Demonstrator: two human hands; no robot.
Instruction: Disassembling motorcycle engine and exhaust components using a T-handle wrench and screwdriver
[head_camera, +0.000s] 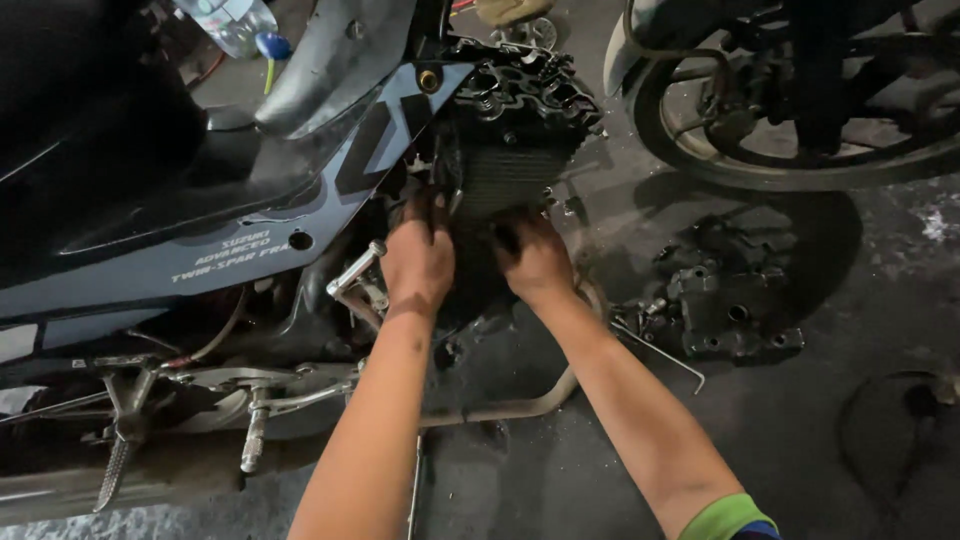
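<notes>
So the engine cylinder (505, 175), the black finned block with the open head on top, sits right in the middle of the shot, sticking out from under the bike frame (250, 250). It's still on the motorcycle, just below the grey-blue side panel. Both hands are on it. The left hand (418, 258) is flat against the left side of the fins, fingers pointing up and slightly spread, pressing on the block rather than wrapped around anything. The right hand (535, 262) is on the lower right side, fingers curled onto the fins and mostly tucked out of sight, so I can't tell how firm that grip is. Both are pretty greasy.

Just left of the left hand there's a shiny metal lever (357, 270) poking out. Below the arms the exhaust pipe (520, 405) curves across, and further left the footpeg (118, 455) and kickstand area hang over the floor.

On the concrete to the right lies a separate dark engine cover (735, 315) with small bits around it, well apart from the hands. Another bike's wheel (800, 120) fills the top right corner, and a plastic bottle (230, 22) sits top left.
</notes>
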